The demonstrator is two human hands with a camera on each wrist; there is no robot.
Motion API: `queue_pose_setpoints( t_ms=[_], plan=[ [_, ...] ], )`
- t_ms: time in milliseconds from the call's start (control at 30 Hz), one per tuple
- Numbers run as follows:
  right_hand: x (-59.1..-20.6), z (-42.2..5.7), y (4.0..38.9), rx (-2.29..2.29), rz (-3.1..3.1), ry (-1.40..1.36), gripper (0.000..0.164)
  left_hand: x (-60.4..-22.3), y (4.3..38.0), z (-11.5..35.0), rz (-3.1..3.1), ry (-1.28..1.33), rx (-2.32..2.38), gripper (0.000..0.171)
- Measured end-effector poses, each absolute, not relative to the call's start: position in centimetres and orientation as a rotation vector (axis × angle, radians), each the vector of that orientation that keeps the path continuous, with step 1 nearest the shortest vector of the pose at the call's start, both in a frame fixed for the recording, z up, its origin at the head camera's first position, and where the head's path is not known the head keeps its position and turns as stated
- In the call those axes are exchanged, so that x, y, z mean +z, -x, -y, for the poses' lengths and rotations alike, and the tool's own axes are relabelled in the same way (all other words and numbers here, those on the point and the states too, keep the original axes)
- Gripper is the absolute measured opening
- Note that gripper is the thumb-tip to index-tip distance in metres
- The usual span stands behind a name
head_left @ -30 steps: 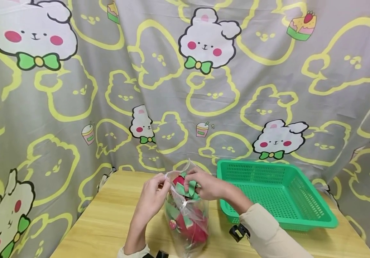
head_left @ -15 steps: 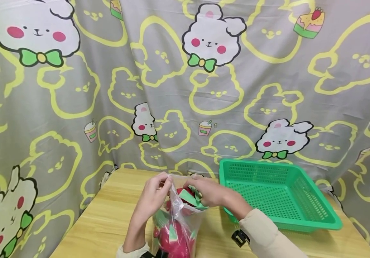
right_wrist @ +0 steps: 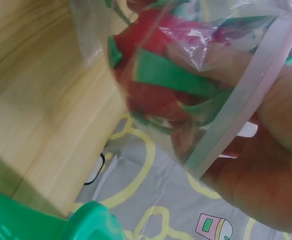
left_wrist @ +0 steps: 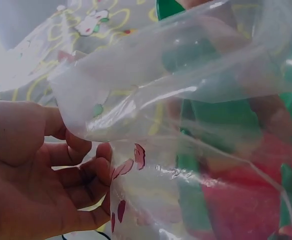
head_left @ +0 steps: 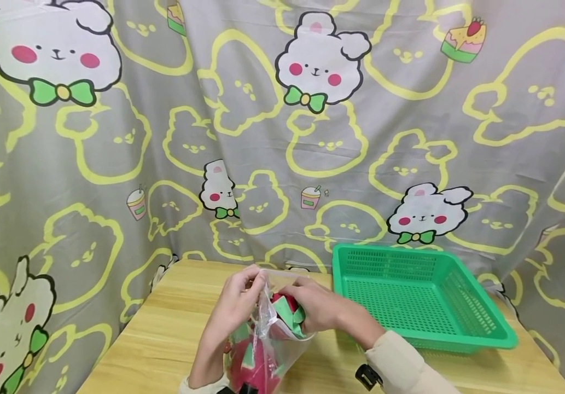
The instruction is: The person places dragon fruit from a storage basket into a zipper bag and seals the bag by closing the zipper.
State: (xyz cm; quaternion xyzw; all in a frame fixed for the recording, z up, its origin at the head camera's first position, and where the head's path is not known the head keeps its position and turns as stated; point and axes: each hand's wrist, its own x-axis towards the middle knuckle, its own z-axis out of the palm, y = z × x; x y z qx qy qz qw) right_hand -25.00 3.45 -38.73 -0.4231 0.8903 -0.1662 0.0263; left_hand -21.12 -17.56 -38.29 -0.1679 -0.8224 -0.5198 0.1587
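Note:
A clear plastic bag with a white strip at its mouth leans over the near part of the table. My left hand pinches the mouth's left edge between thumb and fingers. In the bag's mouth, my right hand grips a red artificial dragon fruit with green flaps. The right wrist view shows that dragon fruit behind the film, the fingers reaching inside past the strip. Lower in the bag lies more red and green fruit, partly hidden by the left arm and the frame's edge.
A green perforated plastic basket stands on the right of the wooden table, close to the right forearm. Behind the table hangs a grey curtain with cartoon prints. Each wrist carries a black strap mount.
My right hand has moved down into the bag's mouth with the dragon fruit. The lower part of the bag has swung left, while my left hand keeps its pinch on the edge.

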Motion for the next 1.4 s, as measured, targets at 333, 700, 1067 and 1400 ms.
queue_pose_setpoints(
  t_ms=[333, 700, 1067, 1400],
  plan=[
    [-38.5, -4.1, 24.0, -0.631, -2.742, 1.166, 0.073, -38.1, 20.8, 17.5, 2.338, 0.456, -1.464, 0.030],
    [-38.3, -3.4, 22.1, -0.445, -3.009, 1.127, 0.053, -38.3, 20.9, 17.9, 2.408, 0.521, -1.355, 0.031],
    [-38.9, -3.6, 21.5, -0.441, -3.067, 1.002, 0.037, -38.0, 19.8, 21.9, 2.716, 0.830, -1.383, 0.022],
    [-39.0, -3.8, 21.5, -0.489, -3.006, 0.922, 0.045, -38.1, 20.2, 21.9, 2.549, 0.862, -1.276, 0.008]
  ],
)
